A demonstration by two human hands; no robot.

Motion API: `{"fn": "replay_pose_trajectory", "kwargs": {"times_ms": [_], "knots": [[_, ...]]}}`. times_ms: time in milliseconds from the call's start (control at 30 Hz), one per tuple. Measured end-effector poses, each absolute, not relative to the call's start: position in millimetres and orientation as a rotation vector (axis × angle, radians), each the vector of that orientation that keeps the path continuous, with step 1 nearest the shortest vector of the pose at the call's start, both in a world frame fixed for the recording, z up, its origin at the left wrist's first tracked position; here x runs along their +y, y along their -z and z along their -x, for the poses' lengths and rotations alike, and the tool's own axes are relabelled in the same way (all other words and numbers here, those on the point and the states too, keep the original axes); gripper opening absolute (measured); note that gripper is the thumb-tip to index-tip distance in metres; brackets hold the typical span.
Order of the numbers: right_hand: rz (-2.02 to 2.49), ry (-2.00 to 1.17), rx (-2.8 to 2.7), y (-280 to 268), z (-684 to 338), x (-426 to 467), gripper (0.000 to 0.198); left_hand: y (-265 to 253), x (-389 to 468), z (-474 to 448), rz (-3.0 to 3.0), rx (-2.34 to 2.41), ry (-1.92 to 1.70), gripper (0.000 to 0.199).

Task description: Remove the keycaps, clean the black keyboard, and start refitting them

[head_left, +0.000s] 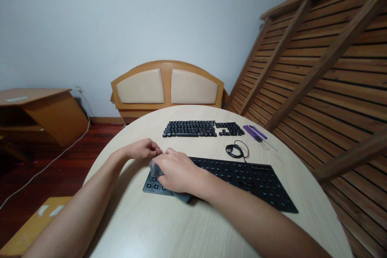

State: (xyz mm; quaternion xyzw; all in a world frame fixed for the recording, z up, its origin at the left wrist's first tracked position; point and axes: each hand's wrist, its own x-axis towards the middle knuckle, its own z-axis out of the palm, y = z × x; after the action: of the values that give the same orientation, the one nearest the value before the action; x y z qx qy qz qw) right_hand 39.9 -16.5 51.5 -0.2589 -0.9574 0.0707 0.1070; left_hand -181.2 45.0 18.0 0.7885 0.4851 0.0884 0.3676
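Note:
A black keyboard [256, 185] without its keycaps lies on the round table, its switch sockets bare. My right hand [178, 169] presses a grey cloth [156, 170] onto the keyboard's left end, fingers closed around it; part of the cloth hangs below the hand over the near edge. My left hand [144, 148] is at the keyboard's far left corner, its fingers curled together near the right fingertips. What those left fingers pinch, if anything, is too small to make out.
Behind the keyboard, loose black keycaps [193, 128] are laid out in keyboard order. Purple-handled tools [254, 133] lie to their right. A coiled black cable [236, 150] runs from the keyboard's back. The pale round table [133, 225] has a curved edge; slatted wood [302, 84] leans at right.

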Motion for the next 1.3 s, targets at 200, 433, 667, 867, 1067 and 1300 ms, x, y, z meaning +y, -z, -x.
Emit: {"fn": "replay_pose_trajectory", "kwargs": {"times_ms": [200, 433, 667, 867, 1067, 1300], "knots": [[0.751, -0.192, -2.817, -22.2, -26.8, -12.7, 0.022, -16.1, 44.7, 183.6, -2.013, 1.247, -0.227, 0.039], [0.679, -0.195, -2.848, -23.3, -32.7, -9.9, 0.022, -13.2, 44.9, 179.1, -2.01, 1.182, -0.246, 0.042], [0.735, -0.194, -2.961, -38.7, -53.4, -12.8, 0.022, -14.6, 46.2, 178.6, -2.076, 1.114, -0.231, 0.041], [0.741, -0.322, -2.926, -41.5, -86.8, -12.9, 0.029, -16.3, 46.1, 177.8, -2.09, 1.117, -0.204, 0.04], [0.811, -0.317, -2.911, -47.8, -105.6, -14.9, 0.022, -14.4, 48.1, 179.0, -2.084, 1.132, -0.192, 0.038], [0.758, -0.241, -2.823, -41.3, -80.8, -3.1, 0.034, -7.9, 51.0, 183.2, -2.091, 1.115, -0.218, 0.04]]}}
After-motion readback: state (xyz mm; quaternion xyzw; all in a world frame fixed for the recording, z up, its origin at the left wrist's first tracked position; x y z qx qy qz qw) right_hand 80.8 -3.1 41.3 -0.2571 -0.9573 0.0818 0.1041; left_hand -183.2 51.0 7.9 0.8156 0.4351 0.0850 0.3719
